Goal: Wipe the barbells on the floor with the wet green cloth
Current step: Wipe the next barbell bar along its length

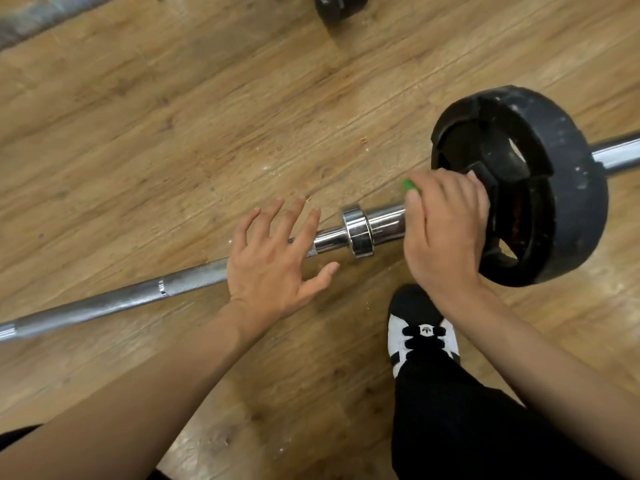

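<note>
Barbell lies on the wood floor, running from 8 o'clock to 3 o'clock across the view. The black plate at 3 o'clock props that end up, so the sleeve sits off the floor and a hand can wrap it.

Right hand is curled over the sleeve, hard against the plate's inner face. The green cloth is bunched under it; only a tip shows at the hand's 11 o'clock. Judgement: the wrap grip gets cloth contact all round the chrome.

Left hand has its fingers spread and straight over the shaft, at 9 o'clock of the collar, gripping nothing. Likely there to stop the bar rolling; can't tell if the palm actually touches.

Shoe is planted at 6 o'clock of the right hand.

A second bar lies at 11 o'clock, well apart.
</note>
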The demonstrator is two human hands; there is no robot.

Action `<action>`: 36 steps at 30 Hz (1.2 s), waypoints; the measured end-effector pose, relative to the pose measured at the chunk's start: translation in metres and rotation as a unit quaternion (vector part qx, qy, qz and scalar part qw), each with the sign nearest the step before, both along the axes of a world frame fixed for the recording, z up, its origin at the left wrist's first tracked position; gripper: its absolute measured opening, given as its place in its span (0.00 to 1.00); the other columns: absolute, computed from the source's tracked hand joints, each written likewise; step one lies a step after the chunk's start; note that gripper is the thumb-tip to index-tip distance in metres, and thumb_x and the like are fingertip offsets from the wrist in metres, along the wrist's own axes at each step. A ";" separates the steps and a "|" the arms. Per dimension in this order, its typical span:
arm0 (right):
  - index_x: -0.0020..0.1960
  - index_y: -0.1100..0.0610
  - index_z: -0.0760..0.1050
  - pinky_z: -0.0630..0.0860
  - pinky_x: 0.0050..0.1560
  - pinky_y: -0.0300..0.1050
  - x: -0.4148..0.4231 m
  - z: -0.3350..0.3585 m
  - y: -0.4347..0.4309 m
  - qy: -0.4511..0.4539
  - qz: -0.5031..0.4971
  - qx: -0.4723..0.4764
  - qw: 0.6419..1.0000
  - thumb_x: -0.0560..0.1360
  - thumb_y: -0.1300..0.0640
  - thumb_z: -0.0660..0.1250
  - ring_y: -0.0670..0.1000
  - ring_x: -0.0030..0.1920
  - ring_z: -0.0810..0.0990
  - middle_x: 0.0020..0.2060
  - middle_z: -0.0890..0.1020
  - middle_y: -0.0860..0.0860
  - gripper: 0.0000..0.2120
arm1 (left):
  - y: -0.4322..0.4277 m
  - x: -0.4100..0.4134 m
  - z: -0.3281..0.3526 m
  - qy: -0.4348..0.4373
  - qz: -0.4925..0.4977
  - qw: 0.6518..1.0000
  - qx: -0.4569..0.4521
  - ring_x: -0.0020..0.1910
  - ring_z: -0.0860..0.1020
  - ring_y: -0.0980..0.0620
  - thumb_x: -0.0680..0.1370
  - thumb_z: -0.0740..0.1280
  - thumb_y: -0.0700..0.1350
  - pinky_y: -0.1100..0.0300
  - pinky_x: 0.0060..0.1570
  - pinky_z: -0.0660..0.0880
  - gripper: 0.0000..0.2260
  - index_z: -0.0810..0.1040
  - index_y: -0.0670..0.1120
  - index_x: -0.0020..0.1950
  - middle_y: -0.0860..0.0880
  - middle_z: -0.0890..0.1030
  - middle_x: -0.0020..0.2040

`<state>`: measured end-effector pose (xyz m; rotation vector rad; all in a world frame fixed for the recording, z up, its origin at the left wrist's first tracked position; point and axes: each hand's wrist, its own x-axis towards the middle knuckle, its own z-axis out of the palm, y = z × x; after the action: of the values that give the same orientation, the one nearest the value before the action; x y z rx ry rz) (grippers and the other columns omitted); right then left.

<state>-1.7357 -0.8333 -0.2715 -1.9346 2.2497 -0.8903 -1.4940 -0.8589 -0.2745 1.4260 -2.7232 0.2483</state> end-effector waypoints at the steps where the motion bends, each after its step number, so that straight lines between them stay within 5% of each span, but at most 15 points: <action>1: 0.64 0.58 0.80 0.59 0.78 0.58 0.004 -0.001 -0.005 -0.001 -0.045 0.005 0.999 0.87 0.51 0.52 0.55 0.62 0.77 0.57 0.82 0.53 0.20 | -0.002 0.000 0.000 0.001 0.001 1.000 -0.001 0.71 0.75 0.38 0.82 0.49 0.70 0.42 0.69 0.64 0.35 0.77 0.47 0.74 0.43 0.77 0.73; 4: 0.61 0.57 0.81 0.59 0.78 0.57 0.028 0.001 -0.015 0.007 -0.021 0.012 1.000 0.87 0.49 0.50 0.56 0.60 0.77 0.55 0.83 0.52 0.22 | -0.010 0.001 0.000 -0.006 0.005 1.000 -0.001 0.71 0.74 0.38 0.82 0.48 0.70 0.42 0.68 0.65 0.36 0.76 0.47 0.74 0.43 0.76 0.74; 8: 0.74 0.58 0.74 0.54 0.80 0.55 0.012 -0.020 0.000 0.078 0.120 -0.043 0.989 0.87 0.51 0.53 0.58 0.74 0.70 0.72 0.76 0.56 0.21 | -0.024 0.002 0.001 -0.006 0.011 1.000 0.005 0.72 0.73 0.37 0.83 0.46 0.70 0.40 0.70 0.63 0.36 0.74 0.46 0.75 0.42 0.76 0.74; 14: 0.69 0.60 0.77 0.50 0.81 0.58 0.030 -0.015 -0.041 -0.011 -0.051 -0.049 0.997 0.86 0.50 0.51 0.59 0.76 0.68 0.70 0.77 0.57 0.23 | -0.051 0.002 -0.001 0.004 0.023 1.000 0.000 0.72 0.72 0.38 0.82 0.47 0.71 0.39 0.73 0.62 0.36 0.75 0.46 0.74 0.43 0.77 0.71; 19: 0.68 0.62 0.78 0.58 0.80 0.58 0.030 -0.021 -0.064 0.068 0.144 -0.073 0.985 0.87 0.51 0.53 0.59 0.74 0.73 0.67 0.80 0.59 0.22 | -0.075 0.000 0.000 0.010 0.041 0.999 -0.011 0.73 0.72 0.39 0.82 0.48 0.70 0.40 0.74 0.59 0.34 0.77 0.47 0.71 0.44 0.78 0.71; 26: 0.69 0.62 0.78 0.54 0.81 0.59 0.021 -0.024 -0.103 0.011 -0.029 -0.092 0.995 0.88 0.51 0.49 0.59 0.74 0.72 0.67 0.80 0.57 0.24 | -0.111 -0.001 0.001 -0.007 0.060 0.998 -0.010 0.74 0.71 0.39 0.82 0.51 0.70 0.40 0.74 0.58 0.33 0.76 0.47 0.70 0.44 0.77 0.71; 31: 0.75 0.60 0.74 0.56 0.80 0.57 0.025 -0.038 -0.115 0.097 0.159 -0.122 0.975 0.88 0.48 0.53 0.59 0.75 0.71 0.72 0.76 0.59 0.24 | -0.133 0.000 0.005 -0.018 0.064 0.998 0.010 0.74 0.70 0.38 0.82 0.51 0.70 0.39 0.74 0.58 0.33 0.75 0.48 0.72 0.44 0.76 0.72; 36: 0.74 0.61 0.73 0.51 0.81 0.56 0.000 -0.042 -0.132 0.022 -0.011 -0.131 0.991 0.88 0.49 0.51 0.60 0.77 0.67 0.73 0.74 0.59 0.24 | -0.146 -0.001 0.007 -0.027 0.073 0.997 0.016 0.73 0.70 0.39 0.82 0.49 0.70 0.39 0.73 0.59 0.34 0.75 0.47 0.72 0.44 0.76 0.72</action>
<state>-1.7354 -0.9649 -0.3133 -2.0509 2.2829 -1.2131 -1.4946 -1.0044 -0.2677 1.6532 -2.6801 0.2539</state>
